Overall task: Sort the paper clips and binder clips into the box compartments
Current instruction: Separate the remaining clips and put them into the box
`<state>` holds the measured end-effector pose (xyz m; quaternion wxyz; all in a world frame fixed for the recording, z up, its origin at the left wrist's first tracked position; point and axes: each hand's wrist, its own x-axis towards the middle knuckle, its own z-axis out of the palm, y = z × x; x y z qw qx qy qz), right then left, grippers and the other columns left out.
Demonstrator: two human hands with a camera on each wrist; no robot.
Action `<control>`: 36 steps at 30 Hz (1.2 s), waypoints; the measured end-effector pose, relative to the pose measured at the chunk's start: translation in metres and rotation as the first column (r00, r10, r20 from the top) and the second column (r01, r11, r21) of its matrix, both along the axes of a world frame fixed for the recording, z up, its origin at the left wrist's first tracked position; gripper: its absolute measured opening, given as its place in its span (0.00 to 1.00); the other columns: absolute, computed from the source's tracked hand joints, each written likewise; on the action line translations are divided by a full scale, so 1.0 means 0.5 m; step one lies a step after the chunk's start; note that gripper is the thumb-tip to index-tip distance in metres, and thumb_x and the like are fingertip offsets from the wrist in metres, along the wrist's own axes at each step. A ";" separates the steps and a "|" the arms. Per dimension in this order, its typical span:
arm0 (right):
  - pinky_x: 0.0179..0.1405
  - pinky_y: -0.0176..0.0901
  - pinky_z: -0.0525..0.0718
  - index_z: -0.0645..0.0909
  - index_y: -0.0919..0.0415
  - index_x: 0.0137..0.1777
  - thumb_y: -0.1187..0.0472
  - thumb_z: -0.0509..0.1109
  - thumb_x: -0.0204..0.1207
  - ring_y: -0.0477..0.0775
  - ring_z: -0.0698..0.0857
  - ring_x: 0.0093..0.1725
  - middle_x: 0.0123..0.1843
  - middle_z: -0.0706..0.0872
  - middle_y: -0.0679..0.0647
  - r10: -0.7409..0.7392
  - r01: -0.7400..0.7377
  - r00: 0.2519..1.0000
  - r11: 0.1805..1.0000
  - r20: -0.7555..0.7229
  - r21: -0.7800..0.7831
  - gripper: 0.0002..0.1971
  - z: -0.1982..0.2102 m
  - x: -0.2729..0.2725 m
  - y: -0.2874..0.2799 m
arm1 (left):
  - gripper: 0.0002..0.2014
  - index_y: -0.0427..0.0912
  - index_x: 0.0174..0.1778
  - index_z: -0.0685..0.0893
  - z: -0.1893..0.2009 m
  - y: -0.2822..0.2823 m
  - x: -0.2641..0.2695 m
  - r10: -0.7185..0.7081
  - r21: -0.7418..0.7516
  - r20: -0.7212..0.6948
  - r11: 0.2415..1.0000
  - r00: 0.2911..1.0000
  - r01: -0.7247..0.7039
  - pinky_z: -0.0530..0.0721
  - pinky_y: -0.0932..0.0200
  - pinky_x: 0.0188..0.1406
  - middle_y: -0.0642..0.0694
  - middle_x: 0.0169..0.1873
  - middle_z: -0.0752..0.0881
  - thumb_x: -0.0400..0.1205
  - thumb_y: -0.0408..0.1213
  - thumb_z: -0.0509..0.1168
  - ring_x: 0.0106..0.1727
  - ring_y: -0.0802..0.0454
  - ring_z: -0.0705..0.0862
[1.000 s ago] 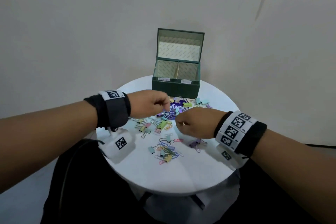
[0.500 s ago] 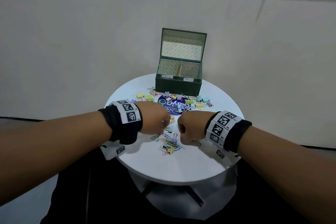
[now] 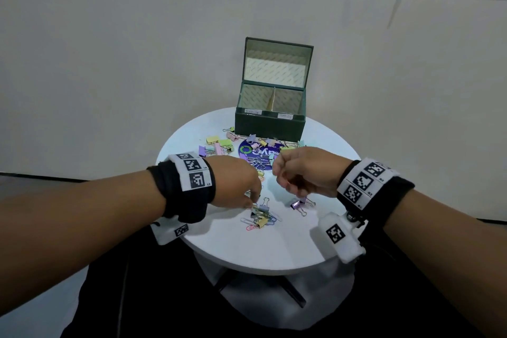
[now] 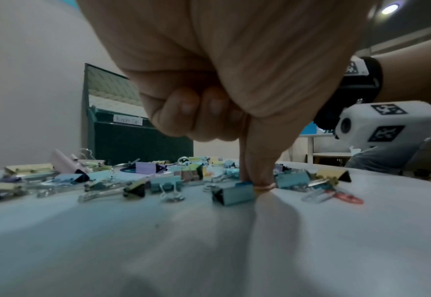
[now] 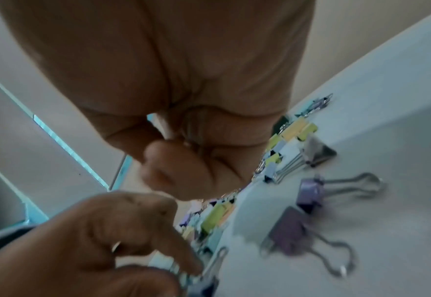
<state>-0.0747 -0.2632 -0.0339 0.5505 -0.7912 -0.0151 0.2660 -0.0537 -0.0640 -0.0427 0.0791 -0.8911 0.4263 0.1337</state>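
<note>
The green box (image 3: pixel 270 129) stands open at the table's far side, with two labelled compartments. My left hand (image 3: pixel 253 202) reaches down into a small pile of clips (image 3: pixel 262 218). In the left wrist view, thumb and forefinger (image 4: pixel 258 176) pinch an orange paper clip (image 4: pixel 263 187) on the tabletop beside a teal binder clip (image 4: pixel 234 194). My right hand (image 3: pixel 285 181) hovers as a fist above two purple binder clips (image 3: pixel 297 204). In the right wrist view thin wire and a pale strip show inside the right hand's (image 5: pixel 173 160) curled fingers, apparently paper clips.
Many pastel binder clips (image 3: pixel 219 143) and paper clips lie scattered between the box and my hands, around a round purple sticker (image 3: pixel 255 152). The small round white table (image 3: pixel 247 244) has bare surface at its near edge. A plain wall stands close behind the box.
My left hand has dropped from a raised fist to the front pile and pinches there. My right hand has lifted and shifted right, uncovering the purple binder clips.
</note>
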 end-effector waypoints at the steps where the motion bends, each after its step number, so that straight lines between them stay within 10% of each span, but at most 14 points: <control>1: 0.24 0.40 0.73 0.79 0.61 0.42 0.70 0.61 0.72 0.52 0.73 0.24 0.29 0.77 0.55 0.032 -0.033 0.999 0.998 -0.030 -0.045 0.06 -0.001 -0.005 0.007 | 0.11 0.59 0.60 0.86 0.000 0.000 0.001 0.002 0.003 0.000 1.000 1.000 -0.002 0.77 0.57 0.48 0.57 0.54 0.83 0.84 0.51 0.64 0.55 0.53 0.82; 3: 0.28 0.43 0.73 0.78 0.62 0.39 0.61 0.70 0.69 0.53 0.72 0.26 0.28 0.76 0.53 0.174 -0.159 0.985 0.937 0.021 -0.310 0.05 -0.003 -0.020 0.023 | 0.09 0.58 0.57 0.86 -0.001 0.002 0.003 0.004 0.014 0.006 1.000 1.000 -0.004 0.81 0.56 0.50 0.56 0.54 0.85 0.83 0.48 0.64 0.54 0.52 0.83; 7: 0.46 0.46 0.83 0.84 0.54 0.49 0.40 0.76 0.72 0.51 0.84 0.45 0.45 0.87 0.48 0.522 -0.147 0.841 0.475 0.143 -0.868 0.18 -0.022 -0.058 0.054 | 0.03 0.56 0.48 0.81 -0.003 0.010 0.006 0.047 0.009 0.004 0.999 0.999 -0.048 0.79 0.57 0.46 0.57 0.48 0.84 0.82 0.47 0.63 0.50 0.52 0.82; 15: 0.42 0.47 0.85 0.87 0.61 0.47 0.59 0.64 0.78 0.52 0.81 0.38 0.45 0.90 0.56 0.554 -0.187 0.819 0.502 0.149 -0.844 0.10 -0.042 -0.034 0.047 | 0.04 0.52 0.40 0.79 -0.010 0.027 0.029 0.061 -0.057 -0.008 0.997 0.998 -0.061 0.82 0.56 0.41 0.56 0.37 0.82 0.78 0.46 0.63 0.39 0.54 0.80; 25: 0.31 0.36 0.79 0.80 0.66 0.47 0.62 0.68 0.82 0.49 0.75 0.32 0.39 0.82 0.53 0.266 -0.056 0.922 0.812 0.283 -0.581 0.07 0.054 0.109 -0.053 | 0.07 0.46 0.47 0.82 0.064 0.009 0.149 0.263 -0.375 -0.291 0.853 0.920 -0.362 0.75 0.71 0.28 0.56 0.34 0.82 0.87 0.43 0.62 0.28 0.65 0.76; 32: 0.37 0.41 0.79 0.78 0.59 0.37 0.63 0.67 0.79 0.52 0.79 0.37 0.37 0.82 0.52 0.195 0.280 0.839 0.645 0.508 -0.711 0.08 0.095 0.294 -0.072 | 0.09 0.42 0.45 0.83 0.121 -0.132 0.306 0.349 -0.442 -0.064 0.830 0.935 -0.340 0.74 0.62 0.33 0.43 0.39 0.83 0.87 0.37 0.59 0.39 0.49 0.78; 36: 0.49 0.47 0.86 0.84 0.57 0.45 0.66 0.66 0.79 0.54 0.84 0.42 0.40 0.85 0.52 0.284 0.260 0.834 0.556 0.474 -0.789 0.06 0.095 0.353 -0.052 | 0.11 0.36 0.53 0.87 0.125 -0.189 0.357 0.412 -0.395 -0.066 0.825 0.909 -0.403 0.83 0.51 0.52 0.39 0.52 0.89 0.85 0.31 0.59 0.50 0.42 0.85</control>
